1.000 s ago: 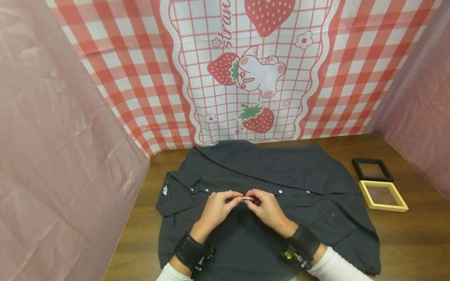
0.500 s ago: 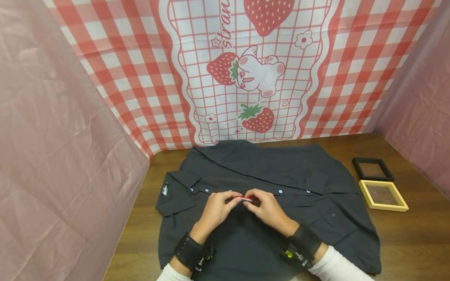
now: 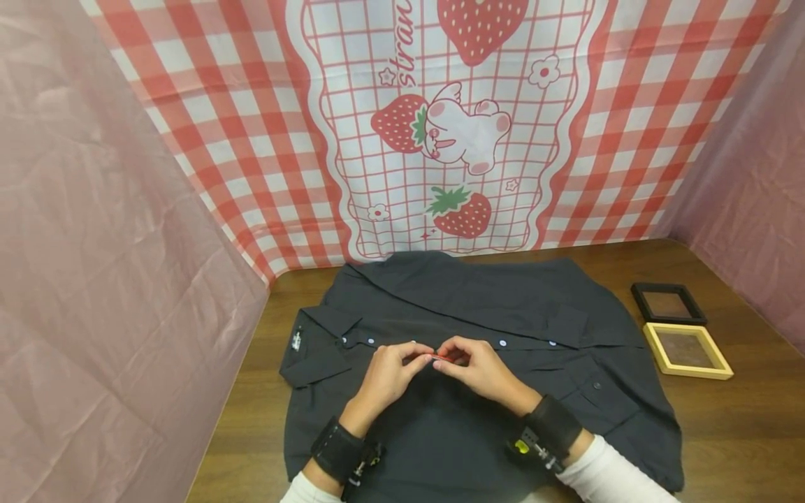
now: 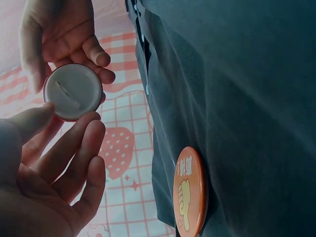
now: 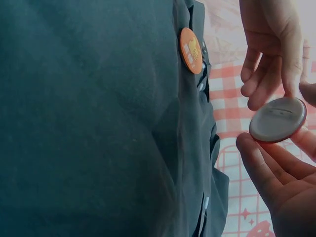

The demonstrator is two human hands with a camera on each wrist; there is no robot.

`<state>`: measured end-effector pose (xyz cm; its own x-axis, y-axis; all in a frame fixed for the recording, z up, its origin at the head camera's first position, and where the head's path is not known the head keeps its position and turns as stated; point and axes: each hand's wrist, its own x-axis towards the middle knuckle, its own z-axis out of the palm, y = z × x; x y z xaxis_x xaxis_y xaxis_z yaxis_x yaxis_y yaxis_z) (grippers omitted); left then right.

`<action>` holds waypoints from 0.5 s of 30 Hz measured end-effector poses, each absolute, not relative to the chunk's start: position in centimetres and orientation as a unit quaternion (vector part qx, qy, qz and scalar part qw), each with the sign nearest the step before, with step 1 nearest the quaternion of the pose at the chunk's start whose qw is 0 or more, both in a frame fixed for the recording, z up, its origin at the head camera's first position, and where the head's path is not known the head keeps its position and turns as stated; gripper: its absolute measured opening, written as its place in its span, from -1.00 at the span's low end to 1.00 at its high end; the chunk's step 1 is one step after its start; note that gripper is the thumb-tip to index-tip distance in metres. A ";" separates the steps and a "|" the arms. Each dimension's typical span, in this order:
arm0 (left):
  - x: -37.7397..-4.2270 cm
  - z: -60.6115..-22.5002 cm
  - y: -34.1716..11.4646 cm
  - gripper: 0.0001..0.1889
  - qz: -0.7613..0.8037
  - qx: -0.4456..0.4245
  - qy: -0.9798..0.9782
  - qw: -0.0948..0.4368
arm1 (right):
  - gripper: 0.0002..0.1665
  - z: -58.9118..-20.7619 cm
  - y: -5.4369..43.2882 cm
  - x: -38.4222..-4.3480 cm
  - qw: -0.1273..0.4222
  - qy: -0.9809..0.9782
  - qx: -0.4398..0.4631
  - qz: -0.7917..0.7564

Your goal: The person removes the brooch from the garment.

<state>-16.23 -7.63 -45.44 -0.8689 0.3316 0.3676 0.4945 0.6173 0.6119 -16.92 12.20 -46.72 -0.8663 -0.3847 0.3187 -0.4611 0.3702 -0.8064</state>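
Note:
A round pin-back badge (image 4: 74,93) is held between both hands above a dark button-up shirt (image 3: 453,433). Its pale back and pin face the wrist cameras; its red edge shows thinly in the head view. My left hand (image 3: 390,370) pinches one side of the rim, thumb on the back and the other fingers spread below, as the left wrist view shows. My right hand (image 3: 481,374) has its fingers bent round the opposite side, partly hidden behind the badge. An orange badge (image 4: 190,192) with a yellow thumb drawing and white lettering sits on the shirt.
The shirt lies spread on a wooden table (image 3: 755,426), collar to the left. A black frame (image 3: 641,300) and a yellow frame (image 3: 657,353) lie at the right. A red-checked strawberry cloth (image 3: 251,140) hangs behind, with pink cloth (image 3: 126,279) at the sides.
The badge has tilted, so only a thin red edge shows in the head view. My right hand and wrist have shifted slightly right and turned; my left hand stays in place.

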 end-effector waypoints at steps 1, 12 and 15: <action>-16.2 -45.4 -7.6 -0.82 -0.369 -0.233 -0.893 0.111 | -0.86 -46.6 12.3 -16.9 0.032 -0.828 0.256 0.498; -16.0 -45.1 -7.5 -0.82 -0.364 -0.237 -0.894 0.112 | -0.86 -45.8 12.7 -17.0 0.014 -0.833 0.260 0.489; -15.9 -45.1 -7.4 -0.83 -0.364 -0.239 -0.893 0.114 | -0.84 -46.0 12.8 -17.1 0.010 -0.834 0.259 0.487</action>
